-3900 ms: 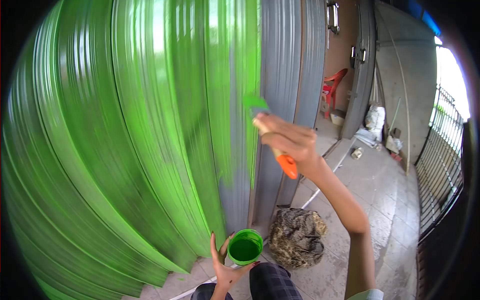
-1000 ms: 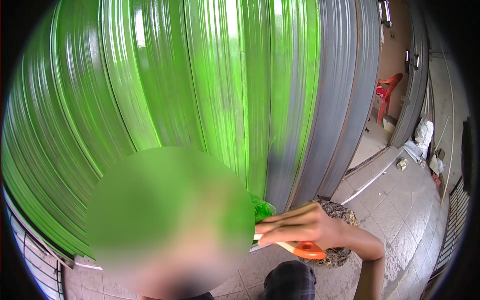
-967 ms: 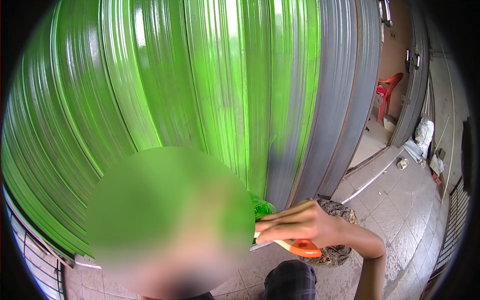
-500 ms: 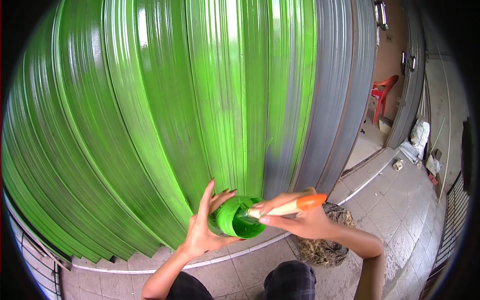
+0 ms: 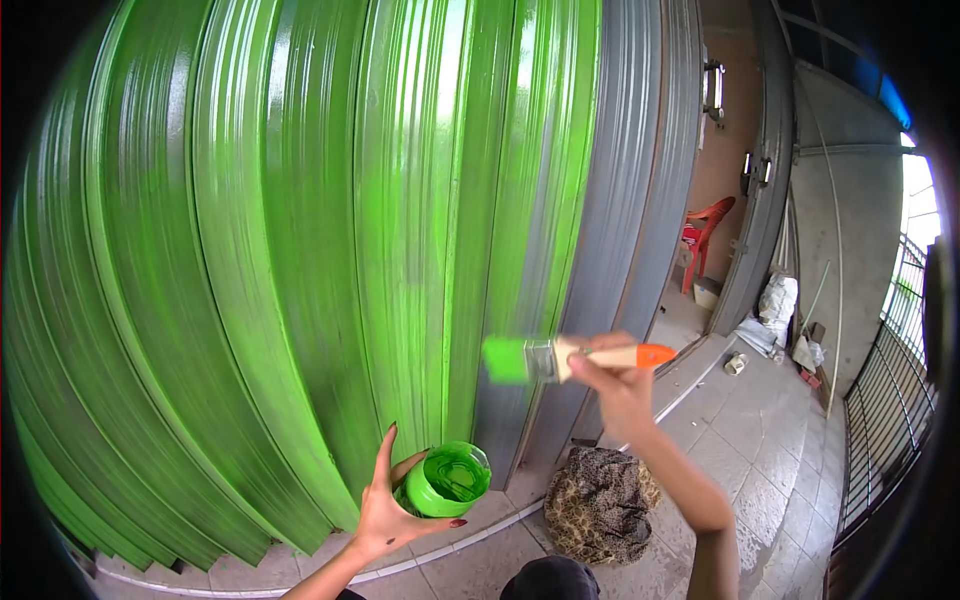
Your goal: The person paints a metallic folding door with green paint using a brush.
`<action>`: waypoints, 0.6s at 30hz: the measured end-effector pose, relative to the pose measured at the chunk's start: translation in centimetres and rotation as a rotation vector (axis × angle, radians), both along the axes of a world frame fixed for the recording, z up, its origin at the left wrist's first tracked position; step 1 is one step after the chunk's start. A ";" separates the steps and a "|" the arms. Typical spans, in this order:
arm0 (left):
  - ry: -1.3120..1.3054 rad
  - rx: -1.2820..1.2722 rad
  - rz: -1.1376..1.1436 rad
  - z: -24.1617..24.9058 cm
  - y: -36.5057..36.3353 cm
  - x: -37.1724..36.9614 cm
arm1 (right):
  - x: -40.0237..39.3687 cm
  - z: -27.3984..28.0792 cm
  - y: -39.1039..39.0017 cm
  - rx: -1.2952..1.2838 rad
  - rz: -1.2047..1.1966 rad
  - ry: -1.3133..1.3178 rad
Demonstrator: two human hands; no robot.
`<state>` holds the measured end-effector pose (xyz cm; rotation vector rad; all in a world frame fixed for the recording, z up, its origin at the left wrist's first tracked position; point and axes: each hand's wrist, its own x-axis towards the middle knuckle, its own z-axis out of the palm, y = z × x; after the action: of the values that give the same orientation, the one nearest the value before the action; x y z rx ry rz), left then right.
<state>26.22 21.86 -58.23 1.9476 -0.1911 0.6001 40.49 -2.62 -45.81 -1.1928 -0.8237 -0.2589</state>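
My left hand (image 5: 385, 515) is wrapped round a tub of green paint (image 5: 428, 500), its open top tilted toward me and wet paint coating the inside. Above and to the right, my right hand (image 5: 615, 375) grips a paintbrush (image 5: 600, 358) by its pale wooden handle with an orange end. Green paint covers the bristles, which point left and are slightly blurred, in front of the folding metal door (image 5: 400, 250). Most of the door's ridged panels are bright green; those at the right are grey, and a grey patch shows low down beside the brush.
A bundled patterned cloth (image 5: 600, 505) lies on the tiled floor (image 5: 730, 480) near my right forearm. Through the doorway stands a red chair (image 5: 708, 235). White bags (image 5: 778, 300) and a small cup (image 5: 736, 364) sit farther right, before a barred gate (image 5: 885, 390).
The paintbrush has come out of the tub and risen toward the door in my right hand, its bristles now green. My left hand still holds the tub; the view has shifted right.
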 end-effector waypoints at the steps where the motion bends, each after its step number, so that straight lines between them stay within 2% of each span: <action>1: -0.002 0.006 -0.007 -0.1 -0.1 0.1 | 1.2 1.2 -0.1 -0.108 -0.109 -0.257; 3: -0.011 0.011 -0.023 -0.5 -0.1 0.2 | 3.5 3.3 0.0 -0.326 -0.327 -0.769; 6: -0.029 -0.007 -0.064 -1.3 -0.1 0.7 | 6.2 5.3 0.8 -0.570 -0.377 -0.921; 8: -0.030 -0.025 -0.097 -1.8 -0.3 0.7 | 8.5 8.9 1.3 -0.595 -0.468 -1.136; 10: 0.002 -0.019 -0.111 -2.0 -0.4 0.5 | 8.9 14.0 2.1 -0.588 -0.574 -1.187; 12: 0.018 -0.013 -0.125 -2.3 -0.3 0.5 | 8.5 18.6 2.8 -0.439 -0.705 -1.454; 14: 0.019 -0.013 -0.142 -2.7 -0.2 0.6 | 8.1 20.3 3.0 -0.509 -0.815 -1.523; 15: 0.019 -0.017 -0.148 -2.7 -0.2 0.6 | 7.8 20.7 3.1 -0.546 -0.873 -1.558; 16: 0.019 -0.022 -0.154 -2.6 -0.2 0.5 | 8.3 19.3 3.2 -0.721 -0.929 -1.565; 17: 0.018 -0.027 -0.159 -2.5 -0.2 0.5 | 9.0 16.4 3.4 -0.896 -0.982 -1.563; 18: 0.013 -0.032 -0.159 -2.6 -0.2 0.5 | 9.2 12.8 3.5 -0.993 -1.008 -1.721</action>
<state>26.75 21.67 -60.80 1.8839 -0.3231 0.4827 49.68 0.90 -33.02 -2.1938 -1.8284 -2.0960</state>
